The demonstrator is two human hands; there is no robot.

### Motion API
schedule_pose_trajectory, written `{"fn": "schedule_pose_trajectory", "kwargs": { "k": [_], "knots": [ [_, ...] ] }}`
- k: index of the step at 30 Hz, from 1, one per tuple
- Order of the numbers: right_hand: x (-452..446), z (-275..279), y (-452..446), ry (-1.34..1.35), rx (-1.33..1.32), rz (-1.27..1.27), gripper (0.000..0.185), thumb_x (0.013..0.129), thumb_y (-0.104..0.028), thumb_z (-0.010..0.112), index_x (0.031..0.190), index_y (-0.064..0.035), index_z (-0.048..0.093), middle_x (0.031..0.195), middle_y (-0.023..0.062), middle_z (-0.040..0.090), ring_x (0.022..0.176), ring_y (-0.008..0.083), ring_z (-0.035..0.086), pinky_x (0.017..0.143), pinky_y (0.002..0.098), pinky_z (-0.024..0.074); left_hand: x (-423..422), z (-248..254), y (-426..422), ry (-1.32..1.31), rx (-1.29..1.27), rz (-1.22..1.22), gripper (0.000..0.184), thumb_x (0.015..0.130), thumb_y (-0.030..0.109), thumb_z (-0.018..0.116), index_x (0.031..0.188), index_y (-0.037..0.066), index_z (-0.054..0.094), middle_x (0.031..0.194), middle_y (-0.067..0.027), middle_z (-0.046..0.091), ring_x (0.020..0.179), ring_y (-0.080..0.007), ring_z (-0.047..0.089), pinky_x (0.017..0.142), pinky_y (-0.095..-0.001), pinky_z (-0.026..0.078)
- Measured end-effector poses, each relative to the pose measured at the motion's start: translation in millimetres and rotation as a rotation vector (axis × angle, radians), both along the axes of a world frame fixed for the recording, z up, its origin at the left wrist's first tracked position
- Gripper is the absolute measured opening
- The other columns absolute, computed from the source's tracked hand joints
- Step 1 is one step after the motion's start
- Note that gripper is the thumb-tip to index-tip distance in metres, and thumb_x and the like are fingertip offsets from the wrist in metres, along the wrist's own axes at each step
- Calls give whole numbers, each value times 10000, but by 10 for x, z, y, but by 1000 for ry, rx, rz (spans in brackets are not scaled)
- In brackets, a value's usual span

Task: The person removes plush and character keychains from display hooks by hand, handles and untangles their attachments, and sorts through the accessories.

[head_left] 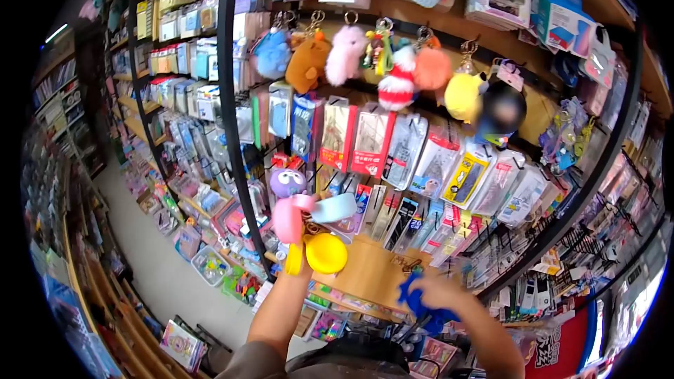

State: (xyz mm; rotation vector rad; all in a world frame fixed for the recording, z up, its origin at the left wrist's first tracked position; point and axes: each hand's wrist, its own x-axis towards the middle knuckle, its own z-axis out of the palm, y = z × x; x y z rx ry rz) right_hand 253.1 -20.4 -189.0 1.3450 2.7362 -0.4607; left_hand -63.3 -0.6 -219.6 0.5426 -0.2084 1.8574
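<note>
My left hand is raised in front of the shelf, its fingers mostly hidden behind a bunch of coloured keychains. The bunch includes a purple head with big eyes, a pink piece, a light-blue strap and a round yellow piece. Lower and to the right, my right hand is closed on a dark-blue trinket whose exact kind I cannot make out. Metal rings or clasps show just above it, against the wooden shelf board.
Plush keychains, such as a brown one and a yellow one, hang above. Packaged goods hang on hooks below them. A black shelf post stands left. Beyond lies an aisle floor, with a bin of small items.
</note>
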Motion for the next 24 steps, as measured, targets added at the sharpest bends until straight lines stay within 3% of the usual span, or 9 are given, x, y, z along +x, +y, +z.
{"fn": "schedule_pose_trajectory", "kwargs": {
  "k": [8,10,13,15,17,18,19,23,24],
  "knots": [
    [-102,1850,-647,1776,1313,-267,322,769,14,516,1090,12,492,1101,141,463,988,252,484,839,342,427,213,272,-281,-121,120,-111,255,885,377,460,993,159,535,1091,13,525,1194,-175,402,981,-466,313],
    [-406,1159,-499,1215,1374,-344,261,774,-17,505,1034,-11,504,1027,148,466,926,263,471,796,355,409,289,241,-198,-154,69,-117,267,877,392,465,975,154,537,1089,7,535,1173,-190,422,983,-462,315],
    [-949,-335,-43,-149,62,285,174,780,-64,489,950,-46,522,917,159,472,833,280,452,732,376,383,327,284,-161,-141,109,-168,241,868,360,483,970,150,543,1126,-32,557,1097,-243,487,948,-467,368],
    [-703,-662,231,244,33,385,126,784,-95,478,894,-69,533,844,167,476,771,291,438,690,390,365,49,-79,182,-179,148,-317,197,845,362,520,928,185,550,1081,-42,563,1108,-241,482,915,-463,399],
    [-294,-34,181,145,194,291,225,750,-84,523,970,-93,570,1017,171,486,952,305,450,846,387,354,12,-243,173,-220,48,-105,122,851,306,534,861,197,586,1083,-56,589,1111,-257,498,908,-527,396],
    [-256,311,71,215,239,134,276,676,-37,528,933,-107,601,987,155,504,940,292,472,851,368,370,-118,-124,30,-330,228,-538,210,805,351,565,907,174,518,1030,-10,556,1190,-228,405,974,-480,341],
    [-219,656,-38,299,276,-21,337,601,10,533,896,-121,632,957,139,522,927,279,495,856,350,387,-79,-151,30,-199,154,-269,202,813,346,555,903,169,518,1014,9,554,1205,-215,395,999,-485,305],
    [-204,1751,-471,1208,983,-371,315,746,40,499,1054,-20,527,1119,109,519,987,236,519,866,330,430,108,181,-199,-272,121,-194,175,834,325,525,913,170,509,972,60,542,1236,-185,370,1058,-483,200],
    [-257,1794,-543,1827,809,-227,291,835,-24,494,1126,-15,478,1122,145,506,997,279,529,884,357,445,112,181,-196,-280,117,-210,178,835,327,524,919,171,508,970,58,542,1236,-186,370,1056,-486,202]
  ]
}}
